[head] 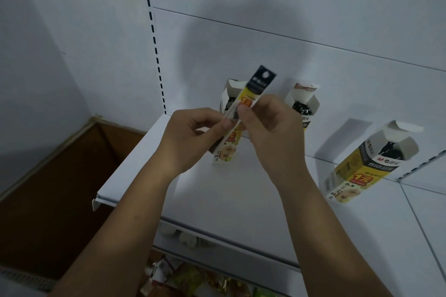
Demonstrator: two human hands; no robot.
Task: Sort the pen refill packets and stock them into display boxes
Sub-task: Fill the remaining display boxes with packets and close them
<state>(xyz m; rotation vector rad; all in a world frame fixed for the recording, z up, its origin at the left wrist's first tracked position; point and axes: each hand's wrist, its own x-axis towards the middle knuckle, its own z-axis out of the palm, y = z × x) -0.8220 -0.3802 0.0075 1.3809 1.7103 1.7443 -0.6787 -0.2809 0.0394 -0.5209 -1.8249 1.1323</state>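
- Two bare forearms [135, 212] come up from the bottom edge and meet over a white shelf [229, 200].
- The left hand [193, 132] has its thumb and fingers closed on the lower part of a pen refill packet [261, 78], pinching it from the left.
- The right hand [270, 125] pinches the same packet near its middle, between the thumb and curled forefinger.
- The packet is long and narrow, black at the top and yellow with red print below. It is held in the air, tilted with its top end up and to the right.
- The packet is directly in front of the left display box [225, 152], which stands on the shelf with its top flap open and is partly hidden by the hands.
- The middle display box [305, 101] stands near the back panel [265, 31], just right of the right hand, with dark packet tops showing in its opening.
- The right display box [362, 166] stands well apart on the right, open-topped, yellow and black with "0.5" printed on its front.
- Blurred coloured goods lie on a lower shelf [193, 279] beneath.
- A brown cardboard box [60, 188] sits to the left of the shelf.
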